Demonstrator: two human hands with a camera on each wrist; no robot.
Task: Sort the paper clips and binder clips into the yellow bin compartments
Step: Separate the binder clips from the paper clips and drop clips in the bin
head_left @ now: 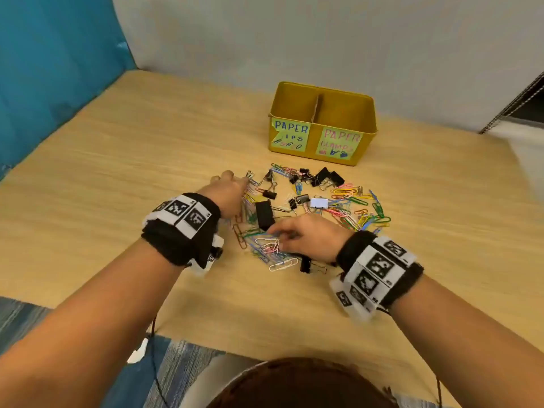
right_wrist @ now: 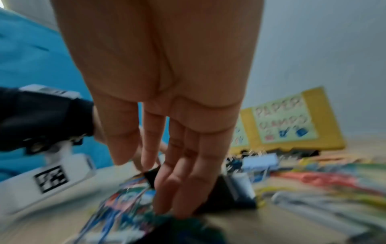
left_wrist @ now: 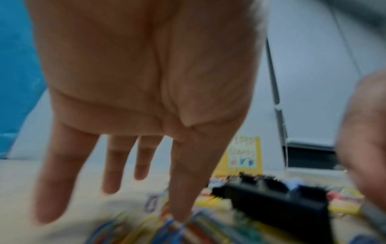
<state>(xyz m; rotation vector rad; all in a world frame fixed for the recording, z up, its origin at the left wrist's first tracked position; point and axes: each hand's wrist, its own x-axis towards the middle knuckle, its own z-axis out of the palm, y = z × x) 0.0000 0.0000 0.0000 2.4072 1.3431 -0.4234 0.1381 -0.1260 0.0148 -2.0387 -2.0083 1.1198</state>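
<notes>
Both grips, left hand (head_left: 232,189) and right hand (head_left: 309,237), reach with straight fingers, holding nothing, into mixed coloured wire paper clips (head_left: 353,207) on the wooden counter (head_left: 117,172).

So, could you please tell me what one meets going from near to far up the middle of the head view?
Right hand → large black binder clip → white binder clip → yellow bin → grey wall.
</notes>
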